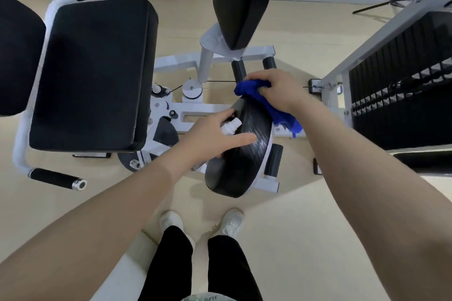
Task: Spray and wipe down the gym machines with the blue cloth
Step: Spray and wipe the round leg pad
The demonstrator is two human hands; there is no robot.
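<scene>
While the right hand (274,88) bunches the blue cloth (264,100) against the black seat pad's (247,151) far edge, left hand (210,134) fingers curl round a white spray bottle (231,126) above it.

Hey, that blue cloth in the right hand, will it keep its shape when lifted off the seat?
Probably not. The blue cloth is bunched under the right hand and its tail droops over the seat edge, so it looks floppy. It also seems light, and unlikely to slide by itself.
</scene>
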